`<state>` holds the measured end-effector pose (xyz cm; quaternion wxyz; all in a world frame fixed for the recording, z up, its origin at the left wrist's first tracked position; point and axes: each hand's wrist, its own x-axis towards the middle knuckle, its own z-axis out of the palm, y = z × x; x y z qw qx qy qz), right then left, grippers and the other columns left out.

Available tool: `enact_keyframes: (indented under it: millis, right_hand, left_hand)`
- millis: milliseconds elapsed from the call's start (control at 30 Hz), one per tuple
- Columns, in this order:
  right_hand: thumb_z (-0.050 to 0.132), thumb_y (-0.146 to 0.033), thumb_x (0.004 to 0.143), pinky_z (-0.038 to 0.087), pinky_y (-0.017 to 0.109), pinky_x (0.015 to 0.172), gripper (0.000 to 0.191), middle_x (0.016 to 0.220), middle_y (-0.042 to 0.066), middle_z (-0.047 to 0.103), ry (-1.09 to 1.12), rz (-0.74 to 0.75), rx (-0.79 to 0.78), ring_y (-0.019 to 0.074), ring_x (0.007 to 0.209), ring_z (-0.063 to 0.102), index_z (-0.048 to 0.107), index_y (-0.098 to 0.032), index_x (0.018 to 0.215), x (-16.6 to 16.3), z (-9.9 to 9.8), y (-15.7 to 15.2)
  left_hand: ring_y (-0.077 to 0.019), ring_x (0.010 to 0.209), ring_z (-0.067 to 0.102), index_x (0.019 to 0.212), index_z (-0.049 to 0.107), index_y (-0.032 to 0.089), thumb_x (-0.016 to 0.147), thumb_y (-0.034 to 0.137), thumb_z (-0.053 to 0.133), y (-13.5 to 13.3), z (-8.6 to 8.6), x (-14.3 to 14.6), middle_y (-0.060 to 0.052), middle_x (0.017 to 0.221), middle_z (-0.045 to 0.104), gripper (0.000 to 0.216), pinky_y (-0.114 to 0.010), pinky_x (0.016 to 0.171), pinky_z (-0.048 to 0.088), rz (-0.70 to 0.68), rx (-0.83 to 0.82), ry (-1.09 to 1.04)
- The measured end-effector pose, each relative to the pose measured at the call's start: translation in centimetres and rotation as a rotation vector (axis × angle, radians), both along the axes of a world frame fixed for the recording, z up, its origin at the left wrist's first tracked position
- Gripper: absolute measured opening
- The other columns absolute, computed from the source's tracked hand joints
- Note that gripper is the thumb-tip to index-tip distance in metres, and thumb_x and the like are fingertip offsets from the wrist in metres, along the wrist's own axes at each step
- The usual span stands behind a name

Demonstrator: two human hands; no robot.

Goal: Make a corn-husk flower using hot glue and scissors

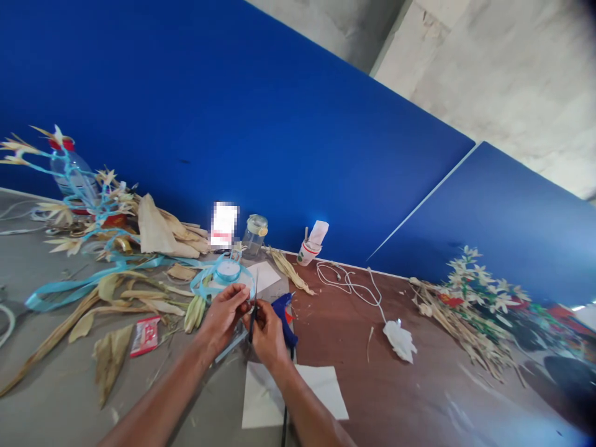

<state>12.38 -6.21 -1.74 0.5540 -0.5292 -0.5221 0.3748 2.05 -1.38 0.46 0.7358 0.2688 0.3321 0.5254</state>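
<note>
My left hand (pixel 223 313) and my right hand (pixel 267 332) meet over the table's middle. The right hand is closed round a pair of dark scissors (pixel 252 313) whose blades point up and away. The left hand's fingers are pinched together right at the blades, on something too small to make out. Just beyond the hands lies a roll of light blue ribbon (pixel 227 271) with loose loops around it. A blue glue gun (pixel 284 316) lies right behind my right hand, and its black cord runs back under my forearm. A white sheet of paper (pixel 321 388) lies under my right forearm.
Dried corn husks (pixel 161 233) and husk flowers on blue ribbon stems are heaped at the left, by a plastic bottle (pixel 69 174). A glass jar (pixel 255 234), a paper cup (pixel 308 251), a white cable (pixel 349 285) and a white husk flower (pixel 400 340) lie further back. A flower bouquet (pixel 479 304) lies right. A blue partition (pixel 233 124) stands behind.
</note>
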Motion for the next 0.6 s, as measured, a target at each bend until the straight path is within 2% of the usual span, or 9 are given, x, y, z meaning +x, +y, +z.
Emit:
enact_keyframes:
  millis: [333, 600]
  right_hand:
    - [0.056, -0.02, 0.08, 0.049, 0.031, 0.072, 0.03, 0.093, 0.008, 0.07, -0.301, -0.007, 0.051, 0.0225, 0.08, 0.066, 0.06, -0.02, 0.11, 0.14, -0.42, -0.52]
    - [0.049, -0.015, 0.081, 0.05, 0.028, 0.072, 0.03, 0.094, 0.007, 0.07, -0.435, -0.032, 0.102, 0.0203, 0.082, 0.067, 0.058, -0.019, 0.109, 0.04, -0.48, -0.42]
  left_hand:
    - [-0.0052, 0.041, 0.04, 0.068, 0.055, 0.018, 0.051, 0.035, 0.08, -0.38, 0.64, 0.08, 0.008, 0.047, 0.048, 0.036, -0.016, 0.038, 0.025, 0.025, -0.044, 0.053]
    - [-0.0036, 0.038, 0.038, 0.068, 0.054, 0.018, 0.049, 0.036, 0.082, -0.62, 0.83, 0.37, 0.008, 0.044, 0.047, 0.038, -0.014, 0.037, 0.023, 0.016, -0.063, 0.057]
